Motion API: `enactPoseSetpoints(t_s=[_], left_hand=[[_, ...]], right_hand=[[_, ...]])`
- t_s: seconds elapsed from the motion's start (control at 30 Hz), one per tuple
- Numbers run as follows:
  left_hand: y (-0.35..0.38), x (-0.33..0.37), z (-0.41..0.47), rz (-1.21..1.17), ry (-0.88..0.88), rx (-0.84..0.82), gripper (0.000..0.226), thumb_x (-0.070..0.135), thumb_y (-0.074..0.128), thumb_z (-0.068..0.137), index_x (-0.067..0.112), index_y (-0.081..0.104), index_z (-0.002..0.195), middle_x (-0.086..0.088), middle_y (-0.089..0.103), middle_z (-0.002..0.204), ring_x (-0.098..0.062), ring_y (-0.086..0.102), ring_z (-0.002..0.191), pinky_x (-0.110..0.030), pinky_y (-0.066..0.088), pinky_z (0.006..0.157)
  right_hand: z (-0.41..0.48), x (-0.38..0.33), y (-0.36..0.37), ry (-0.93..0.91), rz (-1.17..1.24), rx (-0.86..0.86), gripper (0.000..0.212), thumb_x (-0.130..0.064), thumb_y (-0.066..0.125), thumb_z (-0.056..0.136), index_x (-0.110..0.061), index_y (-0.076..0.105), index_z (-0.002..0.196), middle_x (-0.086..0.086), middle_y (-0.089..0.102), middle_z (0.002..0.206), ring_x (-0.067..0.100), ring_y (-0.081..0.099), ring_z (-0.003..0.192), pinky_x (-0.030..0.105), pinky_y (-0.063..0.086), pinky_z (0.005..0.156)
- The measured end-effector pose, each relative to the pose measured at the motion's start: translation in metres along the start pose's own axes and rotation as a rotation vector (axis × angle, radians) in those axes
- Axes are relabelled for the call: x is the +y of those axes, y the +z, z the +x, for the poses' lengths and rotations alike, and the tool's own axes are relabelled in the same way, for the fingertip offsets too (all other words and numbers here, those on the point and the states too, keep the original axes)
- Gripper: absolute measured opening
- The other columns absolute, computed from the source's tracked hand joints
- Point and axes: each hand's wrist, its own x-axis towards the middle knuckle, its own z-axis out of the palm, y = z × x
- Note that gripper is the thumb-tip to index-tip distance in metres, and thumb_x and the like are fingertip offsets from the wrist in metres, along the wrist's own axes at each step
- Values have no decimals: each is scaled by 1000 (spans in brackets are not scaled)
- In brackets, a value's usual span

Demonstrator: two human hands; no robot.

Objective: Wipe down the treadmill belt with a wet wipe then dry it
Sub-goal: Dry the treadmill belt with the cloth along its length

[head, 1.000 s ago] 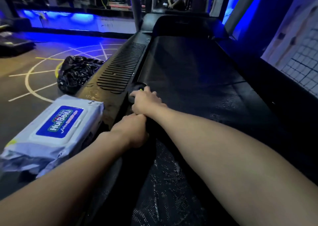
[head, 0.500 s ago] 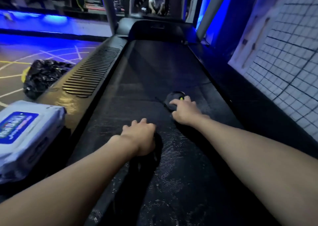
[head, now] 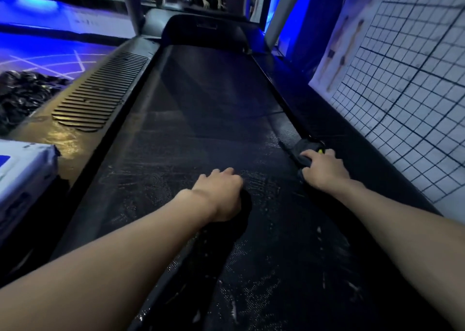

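My right hand [head: 323,170] grips a dark cloth [head: 305,147] at the right edge of the belt [head: 201,119], fingers bent over it. My left hand [head: 221,192] rests mid-belt, fingers curled under; I cannot tell whether they hold anything. The wipes pack [head: 22,172] lies left of the belt.

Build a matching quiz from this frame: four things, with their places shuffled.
Things:
1. right hand
2. left hand
3. white plastic wipes pack
4. crumpled black plastic bag

Places:
A. on the floor, far left
B. middle of the black treadmill belt
C. near left, beside the belt
D. gripping a dark cloth at the belt's right edge

Pairs: 1-D, 2-B, 3-C, 4-A
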Motion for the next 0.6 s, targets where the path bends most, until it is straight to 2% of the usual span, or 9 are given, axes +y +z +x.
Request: enactPoseSetpoints(t_s=[0.17, 0.33, 0.5, 0.6], left_hand=[[0, -18, -4, -6, 33, 32, 39, 25, 46, 91, 27, 56, 128, -4, 49, 122, -29, 49, 117, -44, 43, 94], [0, -26, -18, 0, 47, 46, 38, 25, 45, 92, 27, 57, 128, -5, 49, 121, -31, 48, 116, -43, 44, 94], [-1, -50, -43, 19, 40, 35, 37, 27, 50, 89, 28, 60, 124, -3, 50, 118, -29, 49, 116, -44, 46, 95], [1, -65, -60, 35, 21, 26, 37, 27, 52, 88, 29, 61, 123, -2, 50, 120, -27, 48, 118, -44, 46, 97]], right_hand=[[-18, -26, 11, -15, 10, 41, 49, -32, 56, 91, -40, 50, 139, 13, 33, 141, 42, 45, 118, 45, 45, 100], [-33, -64, 18, -66, 14, -9, 50, -37, 56, 92, -39, 47, 141, 14, 24, 151, 43, 38, 126, 50, 43, 105], [-48, -125, 31, -146, 1, -71, 54, -43, 50, 91, -34, 43, 143, 16, 15, 155, 45, 30, 132, 55, 39, 105], [-59, -168, 40, -191, -6, -95, 53, -42, 50, 88, -29, 44, 139, 18, 17, 152, 45, 28, 130, 55, 33, 106]])
